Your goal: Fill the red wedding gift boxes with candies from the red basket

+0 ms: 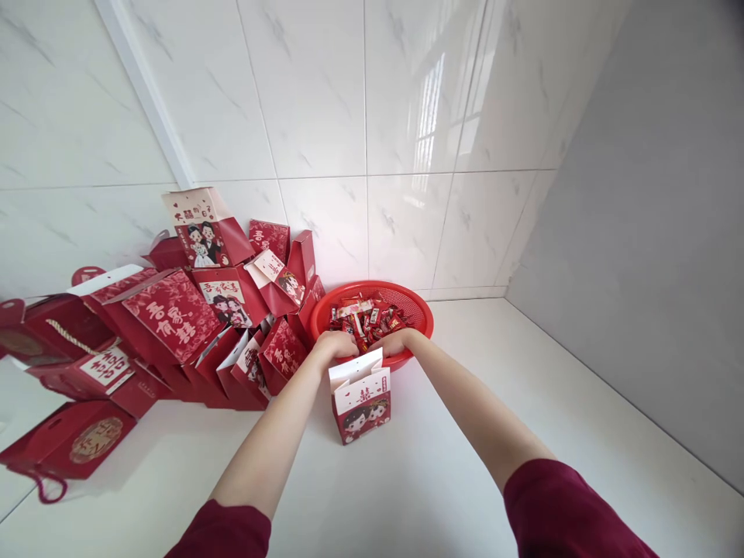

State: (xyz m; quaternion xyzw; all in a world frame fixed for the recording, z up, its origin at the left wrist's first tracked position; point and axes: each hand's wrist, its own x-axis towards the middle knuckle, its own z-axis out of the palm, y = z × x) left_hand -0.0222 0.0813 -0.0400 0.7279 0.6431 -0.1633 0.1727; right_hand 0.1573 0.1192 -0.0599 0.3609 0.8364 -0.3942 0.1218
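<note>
**Among the sweets (pixel 363 314), left hand (pixel 340 343) and right hand (pixel 390 343)**

Under and just beyond both hands lie the sweets, small wrapped pieces, mostly red, heaped in a red basket (pixel 429 318). Both hands dip in over its near side, fingers bent downward; the fingertips are lost among the wrappers, so I cannot tell whether either hand grips a piece. For clean picking, small pinches from the top of the heap should serve better than deep scoops, since slick wrappers may slide. Wrists kept off the rim would stop the basket tipping. On the near side of the hands a box (pixel 362 411) stands upright, its top seemingly open; a low wrist could knock it, so lifting straight up looks wiser than dragging back.

Left of the left hand, more boxes (pixel 174 318) lean and lie in a loose pile. All this rests on a smooth white bench (pixel 442 480). Beyond the hands rise glossy veined tiles (pixel 325 93) catching a bright reflection (pixel 428 116); off to the right hand's side stands a plain grey panel (pixel 656 232).
</note>
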